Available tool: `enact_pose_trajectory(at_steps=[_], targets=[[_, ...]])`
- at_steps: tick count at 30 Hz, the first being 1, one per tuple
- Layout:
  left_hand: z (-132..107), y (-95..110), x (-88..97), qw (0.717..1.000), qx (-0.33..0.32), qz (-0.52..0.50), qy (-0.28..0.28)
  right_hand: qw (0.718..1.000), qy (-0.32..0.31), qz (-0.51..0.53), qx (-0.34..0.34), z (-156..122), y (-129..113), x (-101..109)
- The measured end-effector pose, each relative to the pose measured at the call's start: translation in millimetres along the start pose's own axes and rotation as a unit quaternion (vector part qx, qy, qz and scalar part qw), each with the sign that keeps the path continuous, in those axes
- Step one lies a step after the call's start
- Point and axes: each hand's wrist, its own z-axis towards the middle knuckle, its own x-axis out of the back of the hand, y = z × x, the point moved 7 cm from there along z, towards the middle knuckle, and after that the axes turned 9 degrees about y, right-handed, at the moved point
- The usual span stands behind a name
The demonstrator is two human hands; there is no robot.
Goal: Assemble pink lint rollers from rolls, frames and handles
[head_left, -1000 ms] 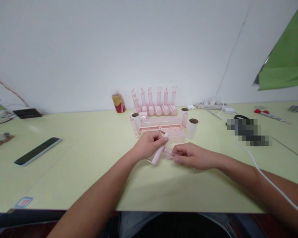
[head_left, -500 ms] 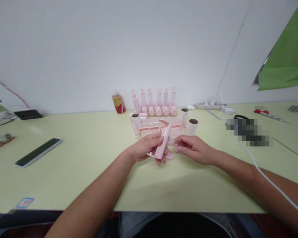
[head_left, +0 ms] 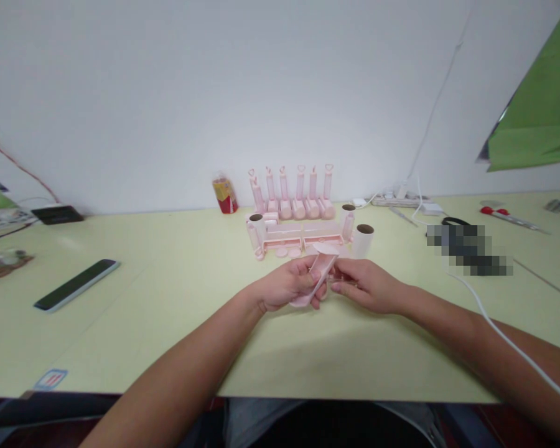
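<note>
My left hand (head_left: 282, 287) is closed around a pale pink plastic trough-shaped piece (head_left: 325, 266), which tilts with its upper end away from me. Close against it on the right, my right hand (head_left: 373, 287) has its fingers bent around a small clear plastic piece (head_left: 349, 281), mostly hidden behind the fingers. Beyond the hands lie two pink trays (head_left: 282, 244) and flat pink discs (head_left: 281, 252). White cardboard-like tubes (head_left: 363, 239) and slim pink tubes (head_left: 254, 239) stand at their ends.
Several pink tubes with loop tops (head_left: 300, 185) and pink blocks (head_left: 299, 209) line the wall. Left of them is a red and yellow package (head_left: 225, 194). A phone (head_left: 77, 285) lies at left. A white cable (head_left: 485, 314) crosses over my right forearm; a power strip (head_left: 399, 200) sits behind.
My left hand has moved slightly right and turned the pink trough piece, bringing it closer to my right hand. The clear piece is now more hidden.
</note>
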Motion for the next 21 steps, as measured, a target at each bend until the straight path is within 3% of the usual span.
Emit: enact_pose_trajectory(at_steps=[5, 9, 13, 16, 21], targets=[[-1.6, 16.9, 15.4, 0.995, -0.06, 0.033, 0.07, 0.998, 0.038, -0.014, -0.048, 2.6, 11.9, 7.0], [-7.7, 28.5, 24.1, 0.995, -0.056, 0.028, 0.075, 0.996, 0.073, -0.002, -0.043, 3.3, 14.7, 14.5], [-5.0, 22.2, 35.6, 0.98, -0.043, 0.145, 0.129, 0.992, 0.121, -0.002, -0.046, 1.4, 15.2, 21.8], [0.2, 15.3, 45.9, 0.93, -0.064, 0.298, 0.203, 0.988, 0.135, -0.028, -0.064, 1.4, 17.4, 25.8], [4.2, 10.8, 49.4, 0.806, -0.094, 0.509, 0.289, 0.996, -0.059, -0.065, -0.001, 1.6, 6.0, -0.3]])
